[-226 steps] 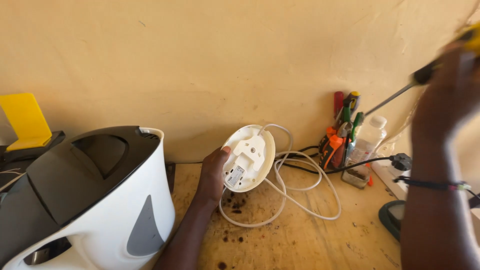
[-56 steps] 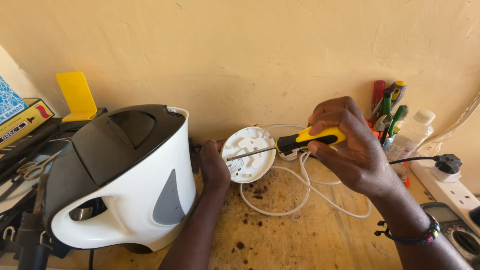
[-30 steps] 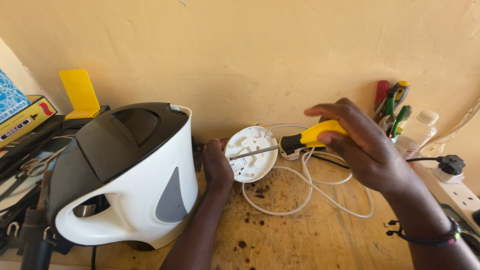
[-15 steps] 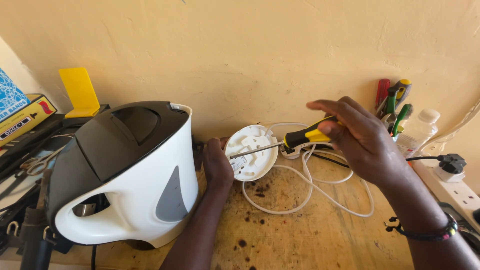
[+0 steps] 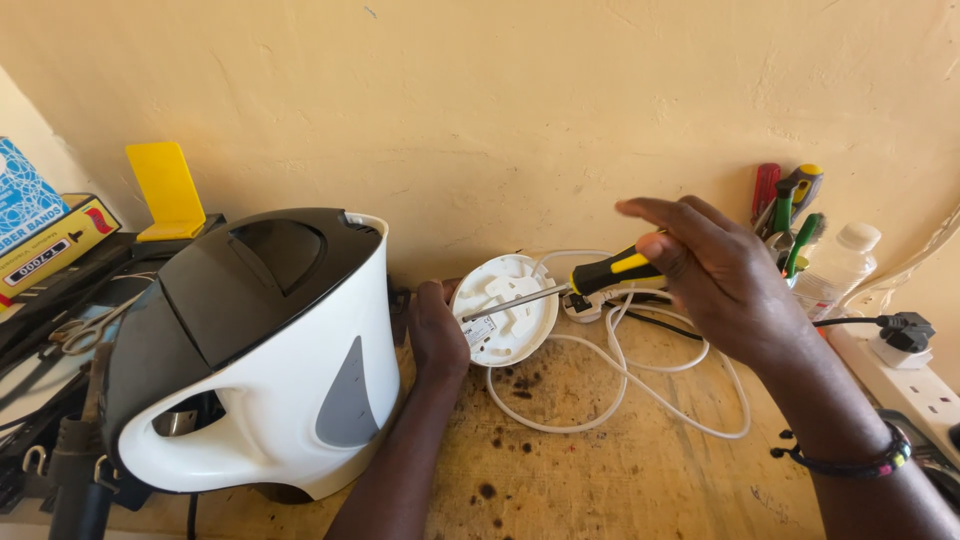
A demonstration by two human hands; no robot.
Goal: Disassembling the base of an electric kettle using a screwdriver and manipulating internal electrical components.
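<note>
My left hand [image 5: 438, 330] grips the left edge of a round white kettle base [image 5: 505, 322], which stands tilted on its rim against the wall with its underside facing me. My right hand [image 5: 725, 280] holds a yellow-and-black screwdriver [image 5: 585, 278] by the handle, fingers partly spread. The metal tip rests on the base's underside. A white cord [image 5: 640, 385] runs from the base in loops across the wooden bench. A white kettle [image 5: 255, 350] with a dark lid stands at the left, close to my left forearm.
Several screwdrivers [image 5: 790, 205] stand in a holder by the wall at the right, beside a clear plastic bottle [image 5: 838, 265]. A white power strip [image 5: 915, 375] with a black plug lies at the far right. Boxes, a yellow stand [image 5: 165, 190] and scissors [image 5: 90, 325] crowd the left.
The screwdriver stays on the base's underside while my right hand has turned on the handle and its fingers have opened out. My left hand keeps its hold on the base.
</note>
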